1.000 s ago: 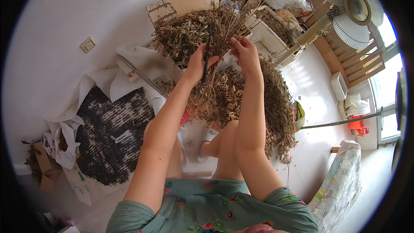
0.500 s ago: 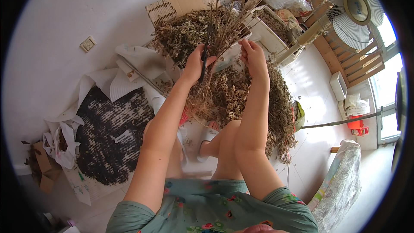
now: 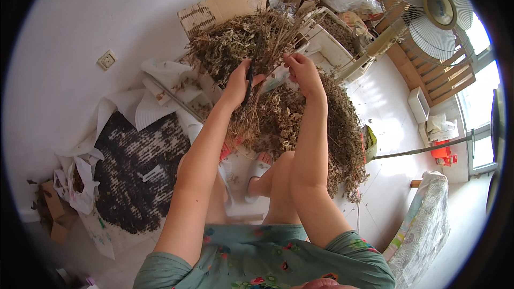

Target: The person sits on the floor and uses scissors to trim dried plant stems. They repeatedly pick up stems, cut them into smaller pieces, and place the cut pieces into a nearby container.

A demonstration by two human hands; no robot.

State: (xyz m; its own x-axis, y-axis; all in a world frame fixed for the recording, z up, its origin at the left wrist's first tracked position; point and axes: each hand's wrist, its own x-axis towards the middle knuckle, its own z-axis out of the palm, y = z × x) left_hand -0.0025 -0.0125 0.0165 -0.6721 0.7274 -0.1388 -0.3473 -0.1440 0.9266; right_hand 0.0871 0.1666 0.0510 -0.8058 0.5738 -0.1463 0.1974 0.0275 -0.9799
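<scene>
Head view, left grip clasping dried stems, right grip unclear, plant heap beneath, cardboard, fan beyond

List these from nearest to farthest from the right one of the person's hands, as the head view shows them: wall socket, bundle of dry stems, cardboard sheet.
From the right hand:
1. Bundle of dry stems, just to its left.
2. Cardboard sheet, farther left, behind the leafy heap.
3. Wall socket, far left on the white wall.
</scene>
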